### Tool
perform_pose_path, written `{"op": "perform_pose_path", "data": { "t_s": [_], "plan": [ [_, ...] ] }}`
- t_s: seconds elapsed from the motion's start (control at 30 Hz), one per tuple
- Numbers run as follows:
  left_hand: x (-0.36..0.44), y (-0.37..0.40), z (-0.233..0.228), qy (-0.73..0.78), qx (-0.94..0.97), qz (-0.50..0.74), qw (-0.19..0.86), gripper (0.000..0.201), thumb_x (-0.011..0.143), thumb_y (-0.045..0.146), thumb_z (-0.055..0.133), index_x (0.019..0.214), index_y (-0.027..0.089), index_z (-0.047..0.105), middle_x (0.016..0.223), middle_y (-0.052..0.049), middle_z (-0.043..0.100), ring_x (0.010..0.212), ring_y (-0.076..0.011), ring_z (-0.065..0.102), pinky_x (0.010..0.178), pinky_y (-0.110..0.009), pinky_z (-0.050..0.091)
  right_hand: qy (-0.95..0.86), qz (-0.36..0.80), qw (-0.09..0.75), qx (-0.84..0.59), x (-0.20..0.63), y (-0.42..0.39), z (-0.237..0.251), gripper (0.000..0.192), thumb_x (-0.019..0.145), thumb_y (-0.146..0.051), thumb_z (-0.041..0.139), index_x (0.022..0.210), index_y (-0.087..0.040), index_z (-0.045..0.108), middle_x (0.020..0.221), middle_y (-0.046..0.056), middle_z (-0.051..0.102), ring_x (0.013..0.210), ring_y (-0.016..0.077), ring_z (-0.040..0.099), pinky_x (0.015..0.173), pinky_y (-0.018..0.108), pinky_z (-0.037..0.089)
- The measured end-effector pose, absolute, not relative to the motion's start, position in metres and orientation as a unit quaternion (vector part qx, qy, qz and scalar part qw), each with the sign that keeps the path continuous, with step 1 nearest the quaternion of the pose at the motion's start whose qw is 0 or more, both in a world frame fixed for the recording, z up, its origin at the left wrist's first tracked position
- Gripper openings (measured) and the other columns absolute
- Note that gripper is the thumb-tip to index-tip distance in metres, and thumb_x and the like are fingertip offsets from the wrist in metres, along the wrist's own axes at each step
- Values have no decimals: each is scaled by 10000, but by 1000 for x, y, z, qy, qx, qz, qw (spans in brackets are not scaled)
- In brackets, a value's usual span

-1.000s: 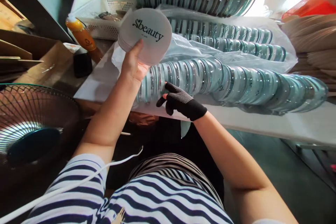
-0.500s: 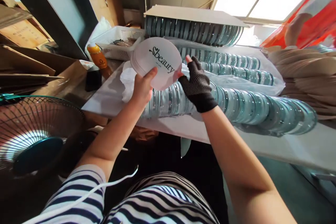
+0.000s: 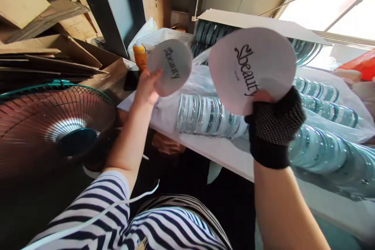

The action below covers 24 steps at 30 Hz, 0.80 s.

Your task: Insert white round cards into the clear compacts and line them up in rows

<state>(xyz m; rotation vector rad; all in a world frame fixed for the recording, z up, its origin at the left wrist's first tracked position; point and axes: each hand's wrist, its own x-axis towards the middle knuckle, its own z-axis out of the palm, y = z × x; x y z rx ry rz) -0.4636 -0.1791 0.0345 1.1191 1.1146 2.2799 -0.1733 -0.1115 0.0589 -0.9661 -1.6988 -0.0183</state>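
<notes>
Each grip pinches a white "Sbeauty" disc: bare left hand [image 3: 146,88] the small disc [image 3: 170,66], gloved right hand [image 3: 274,121] the large disc [image 3: 252,68], above the worktop [image 3: 222,152]

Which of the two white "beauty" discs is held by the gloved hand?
The larger-looking disc on the right, nearer the camera; the black-gloved right hand grips its lower edge. The other disc is in the bare left hand.

I see two flat paper discs [image 3: 252,68] that look smooth and matt, a knitted black cloth glove [image 3: 274,127], shiny clear plastic lids [image 3: 211,115], and a thin metal wire fan [image 3: 52,125].
</notes>
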Motion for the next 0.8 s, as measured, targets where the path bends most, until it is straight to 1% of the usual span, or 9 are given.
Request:
{"op": "perform_pose_path", "data": {
  "t_s": [0.1,0.17,0.23,0.3,0.4,0.47,0.57,0.67,0.8],
  "plan": [
    [-540,-198,2,633,255,730,39,720,721,272,767,1373,261,459,1419,-88,528,1277,-250,533,1083,-462,435,-760,-65,500,-410,-144,-133,50,375,887,-419,484,1086,-142,641,824,132,669,668,230,627,547,339,479],
    [-573,-211,-26,735,207,645,-12,833,699,218,774,1433,153,385,1481,-168,439,1338,-288,468,1127,-506,378,-799,-43,438,-410,-132,-152,41,406,914,-406,465,1224,-182,602,863,116,695,647,227,644,521,329,494],
    [-583,-221,-46,771,197,605,-14,866,641,181,810,1406,100,412,1471,-218,428,1368,-362,411,1155,-590,283,-830,-5,384,-405,-127,-171,32,419,934,-386,440,1293,-216,572,875,98,716,624,214,659,504,307,509],
    [-572,-227,-53,786,212,579,-33,837,596,191,853,1347,139,487,1531,-207,340,1430,-429,266,1175,-647,133,-853,22,343,-392,-126,-187,27,431,946,-365,416,1336,-239,548,887,85,733,606,203,670,492,291,519],
    [-525,-223,-41,749,321,562,-143,708,677,319,829,1306,176,536,1603,-149,199,1485,-394,108,1207,-578,48,-875,44,300,-378,-130,-203,26,454,960,-348,370,1383,-260,513,864,67,747,538,197,658,468,291,515],
    [-484,-209,-32,656,439,599,-137,572,809,404,707,1308,178,546,1536,-145,358,1455,-313,268,1210,-501,171,-886,48,264,-378,-140,-207,26,473,963,-337,338,1401,-260,498,817,63,747,497,202,642,454,299,501],
    [-429,-183,-30,534,552,636,72,406,884,412,577,1244,228,613,1365,-90,574,1379,-241,422,1184,-431,266,-904,58,183,-383,-174,-200,24,503,954,-318,343,1441,-250,447,807,82,745,563,226,671,508,307,506],
    [-402,-165,-36,516,516,666,155,322,798,310,581,1090,244,698,1312,-48,614,1410,-238,374,1198,-405,234,-905,87,125,-397,-219,-183,16,514,954,-313,356,1463,-250,395,824,98,742,678,245,703,600,319,515],
    [-400,-168,-36,533,441,697,189,345,685,233,605,1007,256,729,1226,-7,669,1366,-280,428,1202,-426,252,-906,139,139,-374,-247,-167,4,517,963,-380,335,1458,-234,347,939,88,738,765,252,709,650,341,513]
  ]
}}
